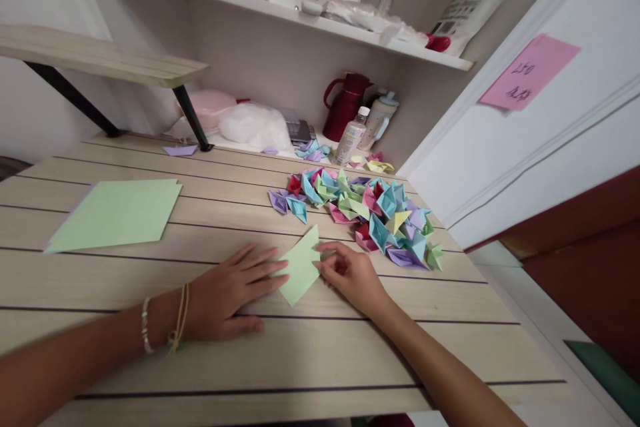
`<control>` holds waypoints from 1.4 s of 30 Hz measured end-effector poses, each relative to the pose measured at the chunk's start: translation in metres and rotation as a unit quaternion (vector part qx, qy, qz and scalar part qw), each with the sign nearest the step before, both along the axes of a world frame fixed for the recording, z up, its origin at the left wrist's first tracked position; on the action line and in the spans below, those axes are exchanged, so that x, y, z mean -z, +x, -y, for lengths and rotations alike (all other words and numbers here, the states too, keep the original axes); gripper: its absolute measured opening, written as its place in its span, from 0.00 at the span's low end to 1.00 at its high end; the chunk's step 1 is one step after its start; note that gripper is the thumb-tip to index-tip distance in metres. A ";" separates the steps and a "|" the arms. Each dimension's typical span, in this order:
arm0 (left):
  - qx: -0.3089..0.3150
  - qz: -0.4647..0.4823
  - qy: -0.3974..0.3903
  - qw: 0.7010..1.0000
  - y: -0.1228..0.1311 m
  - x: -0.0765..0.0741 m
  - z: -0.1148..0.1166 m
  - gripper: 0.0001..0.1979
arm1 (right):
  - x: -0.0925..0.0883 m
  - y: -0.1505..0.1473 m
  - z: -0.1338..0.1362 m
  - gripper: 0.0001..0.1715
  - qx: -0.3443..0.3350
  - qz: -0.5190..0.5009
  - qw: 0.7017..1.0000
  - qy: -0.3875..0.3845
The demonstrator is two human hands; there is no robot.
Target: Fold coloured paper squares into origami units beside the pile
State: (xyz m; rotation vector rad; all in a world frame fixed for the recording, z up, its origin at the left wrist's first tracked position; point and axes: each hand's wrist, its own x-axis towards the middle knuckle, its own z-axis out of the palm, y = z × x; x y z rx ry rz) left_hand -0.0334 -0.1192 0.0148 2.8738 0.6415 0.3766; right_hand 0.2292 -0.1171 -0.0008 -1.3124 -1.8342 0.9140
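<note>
My left hand (227, 293) lies flat, pinning the green paper (300, 267) to the desk (150, 347); my right hand (350, 273) pinches its edge to fold.

Both forearms run out of the near edge, the left hand (225, 297) hides part of the green folded paper (301, 265), and the pink note's (529, 72) handwriting is illegible.
</note>
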 end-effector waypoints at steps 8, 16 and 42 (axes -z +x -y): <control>0.005 -0.004 -0.035 0.999 0.000 0.004 -0.001 0.33 | -0.011 0.011 -0.004 0.15 -0.181 0.228 0.909 0.299; 0.048 -0.024 -0.055 0.997 -0.003 -0.002 -0.003 0.35 | -0.006 0.016 -0.002 0.12 -0.223 0.270 0.872 0.342; 0.053 0.028 -0.027 0.998 0.001 0.007 0.000 0.29 | -0.001 -0.007 -0.012 0.08 -0.082 0.143 0.970 0.178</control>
